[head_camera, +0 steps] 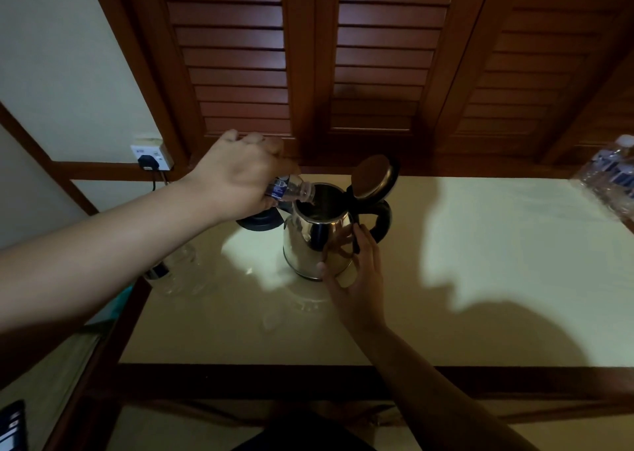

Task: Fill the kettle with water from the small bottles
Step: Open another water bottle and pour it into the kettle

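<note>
A shiny steel kettle (315, 241) with a black handle stands on the pale table (480, 279), its lid (374, 179) flipped up. My left hand (240, 179) grips a small clear water bottle (291, 190) tipped over, neck at the kettle's open mouth. My right hand (356, 279) rests against the kettle's near side with straight fingers, steadying it.
The black kettle base (260, 222) sits just left of the kettle. Clear bottles (175, 268) stand at the table's left edge under my left forearm. A pack of small bottles (610, 172) lies at the far right. A wall socket with plug (151, 159) is at the left. Wooden louvred doors stand behind.
</note>
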Tool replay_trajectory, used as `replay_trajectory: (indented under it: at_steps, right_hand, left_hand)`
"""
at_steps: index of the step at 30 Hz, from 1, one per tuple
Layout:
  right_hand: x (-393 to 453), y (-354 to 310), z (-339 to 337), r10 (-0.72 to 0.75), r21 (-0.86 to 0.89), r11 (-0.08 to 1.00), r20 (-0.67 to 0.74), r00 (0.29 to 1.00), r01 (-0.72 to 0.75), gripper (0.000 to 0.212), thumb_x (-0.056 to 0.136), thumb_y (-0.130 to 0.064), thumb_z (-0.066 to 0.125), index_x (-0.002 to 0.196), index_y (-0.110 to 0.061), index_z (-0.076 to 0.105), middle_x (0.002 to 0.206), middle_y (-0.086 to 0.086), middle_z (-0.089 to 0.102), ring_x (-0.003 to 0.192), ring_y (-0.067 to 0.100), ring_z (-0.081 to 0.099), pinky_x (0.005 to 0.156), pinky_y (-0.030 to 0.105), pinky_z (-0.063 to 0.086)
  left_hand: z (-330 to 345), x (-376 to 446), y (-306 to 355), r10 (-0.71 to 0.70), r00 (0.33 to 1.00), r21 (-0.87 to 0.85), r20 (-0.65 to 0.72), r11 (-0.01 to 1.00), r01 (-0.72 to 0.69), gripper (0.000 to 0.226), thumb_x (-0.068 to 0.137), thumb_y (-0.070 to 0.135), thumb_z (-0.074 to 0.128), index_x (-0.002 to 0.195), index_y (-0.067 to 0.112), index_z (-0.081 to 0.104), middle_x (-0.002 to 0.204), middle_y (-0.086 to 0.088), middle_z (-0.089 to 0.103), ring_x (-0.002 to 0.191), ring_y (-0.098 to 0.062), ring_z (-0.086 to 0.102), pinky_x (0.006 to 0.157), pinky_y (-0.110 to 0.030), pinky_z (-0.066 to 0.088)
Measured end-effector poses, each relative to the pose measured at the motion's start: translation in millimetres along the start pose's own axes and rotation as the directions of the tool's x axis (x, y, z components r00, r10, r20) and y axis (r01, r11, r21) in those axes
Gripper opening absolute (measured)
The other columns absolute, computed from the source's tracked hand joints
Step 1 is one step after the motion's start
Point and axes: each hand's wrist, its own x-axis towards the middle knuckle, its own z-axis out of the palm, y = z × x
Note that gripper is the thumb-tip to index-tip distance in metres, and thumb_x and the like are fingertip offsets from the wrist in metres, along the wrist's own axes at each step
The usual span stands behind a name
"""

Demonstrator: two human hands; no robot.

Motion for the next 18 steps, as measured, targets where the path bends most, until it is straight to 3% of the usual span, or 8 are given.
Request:
replay_trajectory:
  at_steps: [2, 6, 10, 13, 18]
  right_hand:
    - [0, 0, 0, 0.000, 0.010, 1.000, 0.003, 1.000, 0.000, 0.087, 0.091, -0.027, 0.084, 0.163, -0.020, 0.035, 0.168, 0.001, 0.033, 0.155, 0.019, 0.038, 0.117, 0.049, 0.047]
    - [0, -1, -1, 0.004, 0.028, 1.000, 0.007, 1.000, -0.004, 0.086, 0.091, -0.031, 0.082, 0.163, -0.020, 0.036, 0.168, -0.001, 0.033, 0.154, 0.019, 0.039, 0.115, 0.050, 0.049]
    - [1, -2, -2, 0.011, 0.008, 1.000, 0.010, 1.000, -0.011, 0.086, 0.091, -0.026, 0.084, 0.162, -0.018, 0.037, 0.167, 0.002, 0.035, 0.151, 0.010, 0.038, 0.118, 0.044, 0.047]
    - [1, -2, -2, 0.002, 0.014, 1.000, 0.013, 1.000, -0.002, 0.086, 0.091, -0.028, 0.083, 0.162, -0.017, 0.037, 0.167, 0.002, 0.035, 0.152, 0.013, 0.039, 0.118, 0.045, 0.047]
    - [0, -1, -2, 0.005, 0.027, 1.000, 0.022, 1.000, -0.006, 0.086, 0.092, -0.031, 0.081, 0.163, -0.017, 0.035, 0.168, 0.001, 0.034, 0.153, 0.016, 0.039, 0.117, 0.048, 0.048]
  left_hand:
    - [1, 0, 2, 0.049, 0.998, 0.020, -0.049, 0.999, -0.048, 0.052, 0.080, 0.038, 0.069, 0.132, 0.039, 0.062, 0.127, 0.001, 0.057, 0.115, -0.027, 0.056, 0.086, -0.039, 0.035]
    - [7, 0, 3, 0.146, 0.985, 0.181, -0.096, 0.975, -0.127, 0.048, 0.062, 0.026, 0.081, 0.109, 0.029, 0.076, 0.100, -0.004, 0.064, 0.085, -0.031, 0.063, 0.072, -0.038, 0.040]
    - [16, 0, 8, 0.217, 0.956, 0.233, -0.199, 0.958, -0.170, 0.043, 0.068, 0.015, 0.077, 0.109, 0.026, 0.076, 0.101, -0.006, 0.065, 0.085, -0.032, 0.062, 0.071, -0.040, 0.042]
    - [19, -1, 10, 0.250, 0.948, 0.238, -0.196, 0.950, -0.202, 0.047, 0.061, 0.014, 0.081, 0.107, 0.025, 0.078, 0.099, -0.008, 0.066, 0.083, -0.032, 0.062, 0.072, -0.040, 0.046]
    - [16, -2, 10, 0.160, 0.973, 0.184, -0.168, 0.974, -0.129, 0.046, 0.060, 0.016, 0.082, 0.105, 0.026, 0.076, 0.100, -0.006, 0.064, 0.086, -0.032, 0.062, 0.073, -0.045, 0.045]
